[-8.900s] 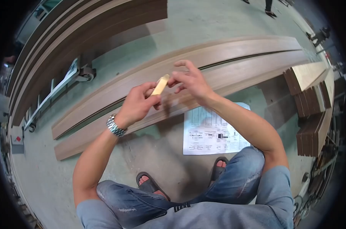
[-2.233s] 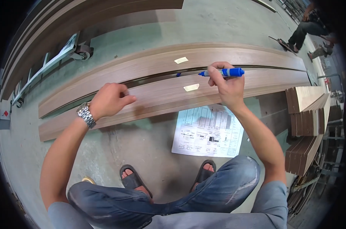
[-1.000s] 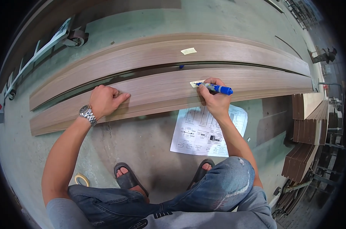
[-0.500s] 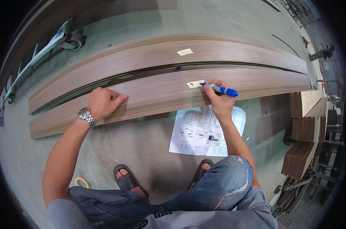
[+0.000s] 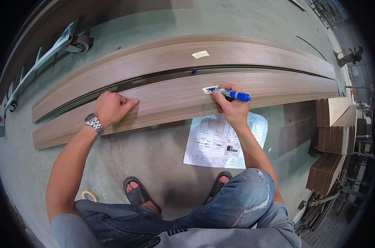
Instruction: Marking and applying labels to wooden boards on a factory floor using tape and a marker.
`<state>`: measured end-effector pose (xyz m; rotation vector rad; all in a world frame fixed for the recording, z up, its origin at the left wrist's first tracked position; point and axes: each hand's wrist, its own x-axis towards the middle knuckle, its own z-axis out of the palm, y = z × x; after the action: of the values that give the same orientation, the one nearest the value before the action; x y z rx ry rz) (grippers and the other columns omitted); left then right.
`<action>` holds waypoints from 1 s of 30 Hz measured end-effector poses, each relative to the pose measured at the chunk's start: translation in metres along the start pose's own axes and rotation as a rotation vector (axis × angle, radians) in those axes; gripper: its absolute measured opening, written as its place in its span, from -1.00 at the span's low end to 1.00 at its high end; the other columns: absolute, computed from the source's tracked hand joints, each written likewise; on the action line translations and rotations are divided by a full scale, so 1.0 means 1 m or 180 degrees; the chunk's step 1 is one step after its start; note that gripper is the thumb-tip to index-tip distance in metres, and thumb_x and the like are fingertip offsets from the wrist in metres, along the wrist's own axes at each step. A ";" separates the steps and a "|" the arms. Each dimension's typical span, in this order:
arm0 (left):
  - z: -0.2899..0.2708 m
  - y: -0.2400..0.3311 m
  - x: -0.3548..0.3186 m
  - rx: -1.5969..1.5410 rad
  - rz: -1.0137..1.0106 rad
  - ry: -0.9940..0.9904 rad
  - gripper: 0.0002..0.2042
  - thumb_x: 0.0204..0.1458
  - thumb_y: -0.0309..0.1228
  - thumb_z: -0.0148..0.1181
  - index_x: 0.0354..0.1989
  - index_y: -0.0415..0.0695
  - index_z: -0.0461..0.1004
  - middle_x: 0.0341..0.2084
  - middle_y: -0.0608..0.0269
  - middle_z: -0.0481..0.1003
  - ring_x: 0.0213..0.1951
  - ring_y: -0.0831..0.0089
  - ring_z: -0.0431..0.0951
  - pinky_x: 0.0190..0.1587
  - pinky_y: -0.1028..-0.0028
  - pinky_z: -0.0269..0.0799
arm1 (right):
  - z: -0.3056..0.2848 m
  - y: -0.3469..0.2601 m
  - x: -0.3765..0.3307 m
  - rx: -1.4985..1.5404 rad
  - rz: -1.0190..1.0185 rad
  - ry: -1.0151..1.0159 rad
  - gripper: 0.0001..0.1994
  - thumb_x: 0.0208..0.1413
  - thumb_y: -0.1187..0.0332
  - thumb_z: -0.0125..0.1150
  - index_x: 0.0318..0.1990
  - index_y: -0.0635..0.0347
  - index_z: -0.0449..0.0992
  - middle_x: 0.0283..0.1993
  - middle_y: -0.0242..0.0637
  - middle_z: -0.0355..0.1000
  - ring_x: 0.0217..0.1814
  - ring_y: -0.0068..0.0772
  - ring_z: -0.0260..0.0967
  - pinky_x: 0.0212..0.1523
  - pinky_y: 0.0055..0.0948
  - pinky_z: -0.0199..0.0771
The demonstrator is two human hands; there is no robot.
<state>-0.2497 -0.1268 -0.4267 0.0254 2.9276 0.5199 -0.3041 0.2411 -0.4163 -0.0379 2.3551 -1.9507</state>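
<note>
Two long wood-grain boards lie nearly side by side, a far board [image 5: 154, 60] and a near board [image 5: 162, 89], with a dark gap between them. My right hand [image 5: 233, 108] pinches a blue marker [image 5: 233, 94], its tip at a pale yellow tape label [image 5: 205, 90] on the near board; blue marks show there, partly hidden. My left hand [image 5: 112, 109], wearing a metal watch [image 5: 94, 122], bears on the near board at its far edge, fingers curled and thumb along the top; the fingertips are hidden. Another tape label [image 5: 200, 54] sits on the far board.
A printed drawing sheet [image 5: 208, 144] lies on the floor under my right forearm. A tape roll [image 5: 89, 195] is near my left knee. Brown board stacks [image 5: 332, 140] stand at right, a wheeled cart [image 5: 51, 53] at upper left. A small blue piece [image 5: 194, 72] shows in the gap.
My right hand and the marker have shifted left along the label, covering more of it. The left hand stays on the board. The distant person at upper right has moved slightly.
</note>
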 end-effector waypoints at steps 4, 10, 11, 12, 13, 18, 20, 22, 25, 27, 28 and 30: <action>0.000 0.000 -0.001 0.0020 -0.0053 -0.0025 -0.38 0.07 0.08 0.23 -0.82 -0.20 0.39 -0.85 -0.01 0.28 -0.71 0.00 0.29 -0.57 0.19 0.22 | 0.003 -0.002 0.000 -0.0055 -0.0024 0.0008 -0.81 0.10 0.47 0.41 -0.18 0.35 0.56 -0.37 -0.25 0.60 -0.36 -0.58 0.55 -0.36 -0.63 0.52; 0.001 0.000 -0.001 -0.0037 -0.0020 0.0016 -0.38 0.07 0.08 0.24 -0.83 -0.20 0.39 -0.85 -0.01 0.27 -0.72 0.00 0.28 -0.57 0.19 0.21 | 0.003 -0.004 -0.001 -0.0109 0.0090 -0.0017 -0.80 0.10 0.45 0.41 -0.17 0.32 0.56 -0.39 -0.27 0.59 -0.41 -0.62 0.50 -0.52 -0.64 0.41; 0.000 0.001 -0.001 -0.0039 -0.0017 0.0015 -0.38 0.07 0.08 0.24 -0.83 -0.20 0.39 -0.85 -0.01 0.27 -0.72 0.00 0.28 -0.57 0.19 0.21 | 0.003 -0.003 -0.001 -0.0068 0.0144 -0.0020 -0.80 0.10 0.45 0.41 -0.17 0.32 0.57 -0.39 -0.27 0.59 -0.42 -0.63 0.49 -0.54 -0.65 0.39; 0.000 0.001 -0.001 -0.0018 -0.0022 0.0011 -0.38 0.07 0.08 0.24 -0.83 -0.20 0.39 -0.85 -0.01 0.27 -0.72 0.00 0.28 -0.57 0.19 0.21 | 0.003 -0.003 -0.001 -0.0028 0.0198 -0.0024 -0.80 0.10 0.46 0.41 -0.16 0.32 0.57 -0.40 -0.28 0.59 -0.43 -0.64 0.49 -0.55 -0.65 0.38; -0.001 0.002 -0.002 0.0011 -0.0036 0.0007 -0.38 0.07 0.08 0.24 -0.83 -0.20 0.39 -0.85 -0.02 0.27 -0.72 0.00 0.28 -0.57 0.19 0.21 | 0.003 -0.002 0.000 -0.0023 0.0198 -0.0030 -0.80 0.10 0.46 0.41 -0.16 0.32 0.57 -0.40 -0.28 0.59 -0.43 -0.64 0.49 -0.55 -0.65 0.38; 0.000 -0.001 -0.002 0.0003 -0.0007 0.0064 -0.38 0.06 0.08 0.25 -0.83 -0.20 0.39 -0.85 -0.01 0.28 -0.71 -0.01 0.28 -0.57 0.19 0.21 | 0.010 -0.004 -0.002 0.0149 0.0073 0.0181 -0.86 0.05 0.48 0.40 -0.25 0.33 0.60 -0.57 -0.41 0.49 -0.65 -0.71 0.31 -0.68 -0.64 0.22; 0.000 0.000 -0.001 0.0002 -0.0004 0.0053 -0.38 0.06 0.08 0.25 -0.83 -0.20 0.39 -0.85 -0.01 0.28 -0.71 -0.01 0.29 -0.57 0.19 0.21 | 0.010 -0.004 -0.002 0.0086 -0.0006 0.0197 -0.86 0.05 0.48 0.40 -0.25 0.33 0.60 -0.57 -0.41 0.49 -0.65 -0.72 0.31 -0.68 -0.64 0.22; 0.000 0.000 -0.002 -0.0018 -0.0027 0.0050 -0.38 0.06 0.08 0.25 -0.83 -0.20 0.39 -0.86 -0.01 0.28 -0.72 -0.01 0.29 -0.57 0.19 0.21 | 0.009 -0.004 -0.001 0.0032 -0.0082 0.0213 -0.86 0.05 0.48 0.40 -0.25 0.33 0.60 -0.57 -0.42 0.49 -0.65 -0.72 0.31 -0.68 -0.64 0.22; -0.001 0.001 -0.002 -0.0007 -0.0017 0.0053 -0.38 0.06 0.08 0.25 -0.83 -0.20 0.39 -0.86 -0.01 0.28 -0.72 0.00 0.28 -0.57 0.19 0.21 | 0.005 -0.001 0.000 -0.0155 0.0200 -0.0015 -0.81 0.10 0.46 0.40 -0.17 0.33 0.56 -0.39 -0.29 0.59 -0.42 -0.64 0.49 -0.51 -0.65 0.40; 0.000 0.002 0.000 -0.0004 -0.0017 0.0034 -0.38 0.07 0.08 0.24 -0.83 -0.20 0.39 -0.86 -0.01 0.28 -0.72 0.00 0.28 -0.57 0.19 0.21 | 0.003 0.006 0.002 -0.0250 -0.0047 0.0098 -0.80 0.10 0.46 0.41 -0.17 0.33 0.56 -0.38 -0.29 0.59 -0.40 -0.61 0.50 -0.41 -0.64 0.47; 0.000 0.001 0.000 0.0006 -0.0037 0.0011 -0.38 0.07 0.08 0.24 -0.83 -0.20 0.39 -0.86 -0.01 0.28 -0.72 0.00 0.28 -0.57 0.19 0.21 | 0.003 0.006 0.001 -0.0248 -0.0043 0.0104 -0.80 0.10 0.46 0.41 -0.17 0.33 0.56 -0.38 -0.29 0.59 -0.40 -0.61 0.50 -0.41 -0.64 0.47; 0.001 0.000 0.000 0.0013 -0.0032 -0.0006 -0.38 0.07 0.09 0.23 -0.83 -0.20 0.39 -0.86 -0.01 0.28 -0.72 0.00 0.28 -0.57 0.19 0.21 | 0.003 0.004 0.000 -0.0158 -0.0019 0.0176 -0.80 0.10 0.46 0.41 -0.17 0.34 0.56 -0.36 -0.28 0.59 -0.36 -0.58 0.53 -0.29 -0.61 0.52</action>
<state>-0.2494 -0.1269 -0.4274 0.0116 2.9254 0.5120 -0.3040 0.2393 -0.4209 0.0059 2.4406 -1.9201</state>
